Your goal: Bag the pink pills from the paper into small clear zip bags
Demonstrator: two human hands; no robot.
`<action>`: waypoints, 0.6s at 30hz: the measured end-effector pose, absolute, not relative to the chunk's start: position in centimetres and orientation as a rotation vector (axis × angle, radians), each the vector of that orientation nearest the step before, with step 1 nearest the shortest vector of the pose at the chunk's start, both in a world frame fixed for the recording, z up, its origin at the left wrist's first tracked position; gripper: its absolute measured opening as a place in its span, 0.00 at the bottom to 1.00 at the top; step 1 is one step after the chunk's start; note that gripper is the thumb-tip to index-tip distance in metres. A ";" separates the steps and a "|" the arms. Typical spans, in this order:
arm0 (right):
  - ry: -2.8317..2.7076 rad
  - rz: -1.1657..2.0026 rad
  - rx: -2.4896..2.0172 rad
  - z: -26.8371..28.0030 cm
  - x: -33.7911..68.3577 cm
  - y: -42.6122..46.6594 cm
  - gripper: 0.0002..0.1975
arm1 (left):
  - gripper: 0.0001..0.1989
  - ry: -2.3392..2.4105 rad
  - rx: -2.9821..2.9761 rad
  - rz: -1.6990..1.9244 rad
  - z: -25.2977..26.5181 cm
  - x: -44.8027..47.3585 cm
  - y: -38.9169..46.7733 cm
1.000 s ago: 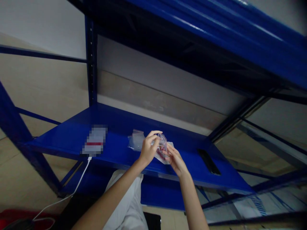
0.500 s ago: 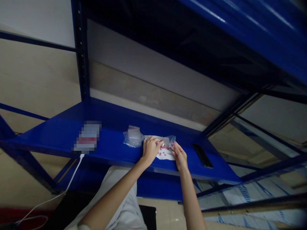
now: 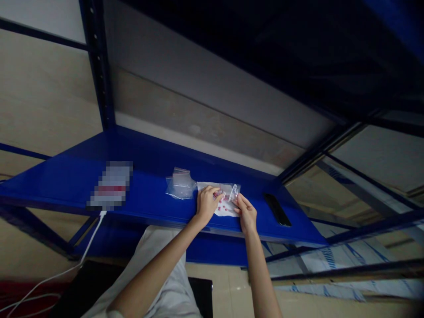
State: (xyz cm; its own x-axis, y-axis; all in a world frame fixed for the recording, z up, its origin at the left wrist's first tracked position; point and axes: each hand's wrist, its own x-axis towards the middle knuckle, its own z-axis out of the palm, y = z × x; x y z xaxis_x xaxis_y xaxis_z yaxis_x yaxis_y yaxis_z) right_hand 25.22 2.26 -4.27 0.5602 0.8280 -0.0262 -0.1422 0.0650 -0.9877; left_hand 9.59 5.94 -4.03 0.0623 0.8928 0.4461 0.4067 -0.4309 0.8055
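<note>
A small clear zip bag [image 3: 229,190] is between my hands, above a sheet of white paper [image 3: 228,213]. Small pink pieces [image 3: 225,209] lie scattered on the paper, and more pink shows at the bag's left end. My left hand [image 3: 207,205] has its fingers curled at that end, thumb and fingertips closed on the plastic. At the other end, my right hand [image 3: 247,213] pinches the bag's edge between thumb and fingers. A stack of clear zip bags [image 3: 181,183] lies on the shelf left of the paper.
The blue metal shelf [image 3: 149,157] carries everything. A dark phone-like slab [image 3: 277,210] lies to the right. On the left is a pixelated device [image 3: 111,184] with a white cable [image 3: 89,240] hanging over the front edge. Blue uprights [image 3: 96,66] and an upper shelf frame the space.
The whole view has shifted slightly. The bag between my hands now lies a little flatter, its right end less bunched. Both hands keep nearly the same place over the paper.
</note>
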 end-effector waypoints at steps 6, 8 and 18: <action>-0.611 0.760 -1.327 -4.3 24.8 2.4 0.22 | 0.04 1.217 1.816 1.464 -4.5 9.4 5.9; -0.589 0.724 -1.346 -4.5 24.7 2.6 0.22 | 0.05 1.285 1.824 1.448 -4.5 9.4 5.9; -0.677 0.836 -1.262 -4.6 25.2 2.4 0.32 | 0.06 1.451 1.930 1.261 -4.5 9.7 6.3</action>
